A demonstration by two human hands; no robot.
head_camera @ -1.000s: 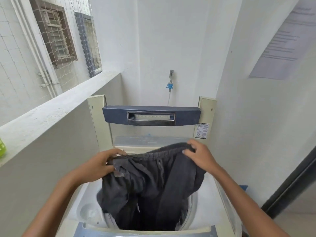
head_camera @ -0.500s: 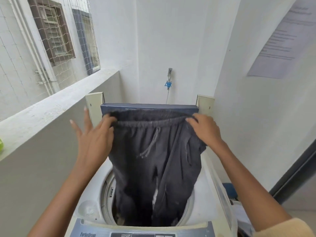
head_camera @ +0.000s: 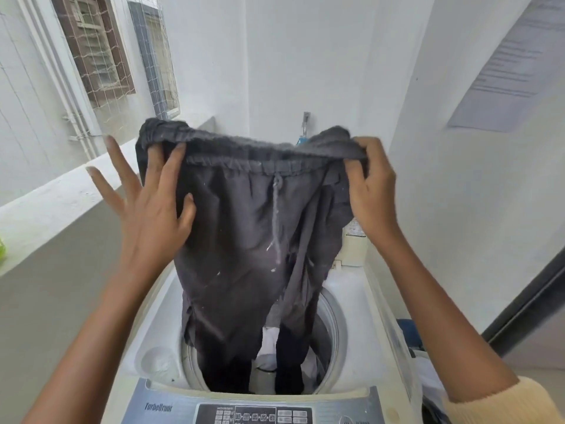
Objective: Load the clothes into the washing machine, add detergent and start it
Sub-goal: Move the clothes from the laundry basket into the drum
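Note:
Dark grey drawstring trousers hang stretched by the waistband above the top-loading washing machine. My left hand pinches the left end of the waistband with thumb and forefinger, the other fingers spread. At the right end, my right hand is closed on the bunched band. The trouser legs reach down into the drum, where pale cloth lies. The control panel runs along the near edge. No detergent is in view.
A concrete ledge runs along the left with a green object at its near end. White walls close in behind and right, a tap on the back wall. More clothes lie right of the machine.
Both hands have lifted the trousers by the waistband from a bunch at the drum mouth to chest height, so they hang spread and hide the raised lid.

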